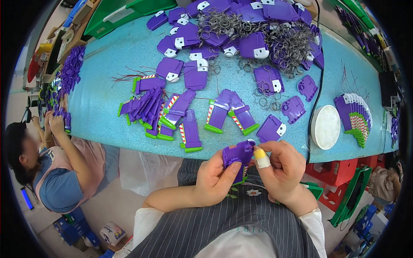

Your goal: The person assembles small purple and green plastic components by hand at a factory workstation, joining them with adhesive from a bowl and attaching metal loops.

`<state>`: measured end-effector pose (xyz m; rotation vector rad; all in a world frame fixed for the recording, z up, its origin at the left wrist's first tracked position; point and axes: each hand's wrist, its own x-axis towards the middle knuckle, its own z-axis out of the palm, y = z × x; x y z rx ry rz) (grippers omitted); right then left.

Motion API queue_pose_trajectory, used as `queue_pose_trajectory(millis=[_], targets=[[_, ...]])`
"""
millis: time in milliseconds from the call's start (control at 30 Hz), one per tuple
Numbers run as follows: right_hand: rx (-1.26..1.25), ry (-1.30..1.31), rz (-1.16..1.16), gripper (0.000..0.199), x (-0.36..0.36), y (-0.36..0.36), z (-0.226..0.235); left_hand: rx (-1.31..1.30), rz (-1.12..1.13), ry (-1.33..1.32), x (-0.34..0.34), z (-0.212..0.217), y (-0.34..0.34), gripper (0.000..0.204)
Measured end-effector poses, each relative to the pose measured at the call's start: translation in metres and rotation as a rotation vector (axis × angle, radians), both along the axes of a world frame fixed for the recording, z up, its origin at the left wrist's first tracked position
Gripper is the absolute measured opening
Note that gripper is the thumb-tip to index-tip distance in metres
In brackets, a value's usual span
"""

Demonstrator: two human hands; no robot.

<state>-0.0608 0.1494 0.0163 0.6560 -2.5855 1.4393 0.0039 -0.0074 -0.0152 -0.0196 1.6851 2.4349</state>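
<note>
The left hand [214, 177] holds a purple piece [231, 155] by the edge of the counter [107, 107]. The right hand [285, 167] curls close beside it, but I can't tell its grip. A black cord [317, 92] runs between gray rings [289, 48] and a white bowl [325, 127].

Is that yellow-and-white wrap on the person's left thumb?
No, the wrap is on the thumb of the right hand, and the left hand holds the purple piece with a bare thumb.
</note>
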Motion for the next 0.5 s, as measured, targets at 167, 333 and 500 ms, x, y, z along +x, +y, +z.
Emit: queue_pose_trajectory(millis=[167, 333, 500], targets=[[-0.042, -0.016, -0.074, 0.018, 0.003, 0.007, -0.005, -0.076, 0.016, -0.002, -0.001, -0.003, 0.006, 0.033], [-0.021, 0.070, -0.030, 0.021, 0.001, 0.013, -0.013, -0.036, 0.024, -0.011, -0.004, 0.001, 0.014, 0.033], [-0.005, 0.155, -0.070, 0.022, 0.004, 0.016, -0.018, -0.119, 0.007, 0.013, -0.002, -0.001, 0.016, 0.033]])
